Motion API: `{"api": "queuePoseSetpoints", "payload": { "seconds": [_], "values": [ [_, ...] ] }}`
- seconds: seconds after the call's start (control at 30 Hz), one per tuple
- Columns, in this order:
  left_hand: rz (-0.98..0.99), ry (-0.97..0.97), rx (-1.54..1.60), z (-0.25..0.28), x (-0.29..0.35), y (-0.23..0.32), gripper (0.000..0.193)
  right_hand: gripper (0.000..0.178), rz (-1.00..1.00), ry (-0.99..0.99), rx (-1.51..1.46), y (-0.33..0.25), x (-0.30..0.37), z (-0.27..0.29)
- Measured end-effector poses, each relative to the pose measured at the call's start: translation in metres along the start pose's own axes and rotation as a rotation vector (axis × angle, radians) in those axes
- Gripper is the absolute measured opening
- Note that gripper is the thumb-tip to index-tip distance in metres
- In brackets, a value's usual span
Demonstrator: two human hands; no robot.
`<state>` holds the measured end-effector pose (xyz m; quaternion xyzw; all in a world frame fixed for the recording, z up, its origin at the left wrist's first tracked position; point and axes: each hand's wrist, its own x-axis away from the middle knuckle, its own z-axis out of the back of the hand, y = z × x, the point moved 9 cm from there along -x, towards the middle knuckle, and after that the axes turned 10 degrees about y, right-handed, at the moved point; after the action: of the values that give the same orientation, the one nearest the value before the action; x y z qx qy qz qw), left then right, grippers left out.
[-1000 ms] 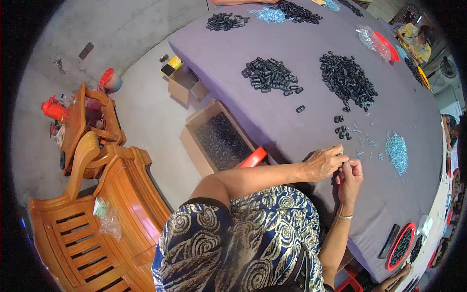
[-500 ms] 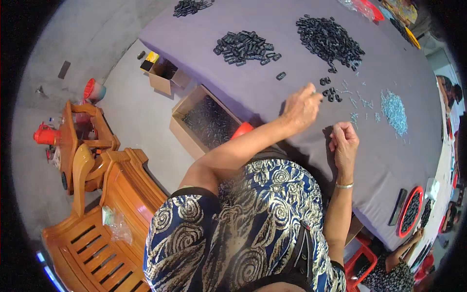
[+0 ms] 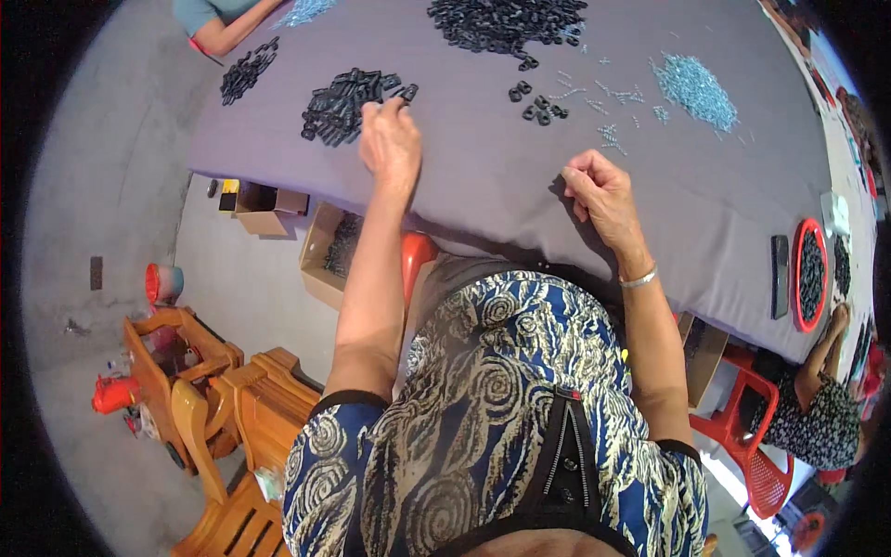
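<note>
reaching at left to the right edge of a heap of elongated black plastic pieces [image 3: 345, 107] on a table covered in purple-grey cloth [image 3: 483, 172], with a bare left hand [image 3: 390, 141] bent loosely at the fingers, impossible to tell if holding anything. farther right, past a small cluster of short black plastic pieces [image 3: 539, 113], with a bare right hand [image 3: 601, 195] curled half closed over the cloth, any contents hidden, near loose silvery metal screws [image 3: 609, 136] and left of a mound of pale blue-silver screws [image 3: 698, 91].

L hand [image 3: 391, 144] part-hides blk pcs pile [image 3: 339, 107]; curled R hand [image 3: 603, 195] hides own palm.
</note>
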<state>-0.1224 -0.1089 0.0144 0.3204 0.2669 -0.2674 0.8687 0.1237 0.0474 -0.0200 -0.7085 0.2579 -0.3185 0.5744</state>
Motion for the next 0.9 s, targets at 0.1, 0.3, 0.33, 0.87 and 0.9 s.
{"api": "queuePoseSetpoints", "payload": {
  "seconds": [0.1,0.3,0.33,0.87,0.9],
  "values": [
    [0.063,0.025,-0.039,0.005,-0.002,-0.009,0.020,0.010,0.014,-0.003,-0.009,-0.002,0.001,0.000],
    [0.169,0.043,-0.023,0.007,-0.003,-0.023,0.021,0.009,0.016,0.002,-0.019,-0.001,0.002,0.002],
    [0.161,0.070,-0.005,0.009,-0.002,-0.022,0.021,0.009,0.028,0.000,-0.008,-0.001,0.001,0.002],
    [-0.116,-0.282,0.712,-0.007,0.049,0.105,0.011,0.012,0.027,0.016,0.088,-0.008,-0.008,-0.002],
    [-0.203,-0.382,0.662,-0.013,0.058,0.116,0.011,0.013,0.066,0.046,0.146,-0.019,-0.010,-0.001]
  ]
}}
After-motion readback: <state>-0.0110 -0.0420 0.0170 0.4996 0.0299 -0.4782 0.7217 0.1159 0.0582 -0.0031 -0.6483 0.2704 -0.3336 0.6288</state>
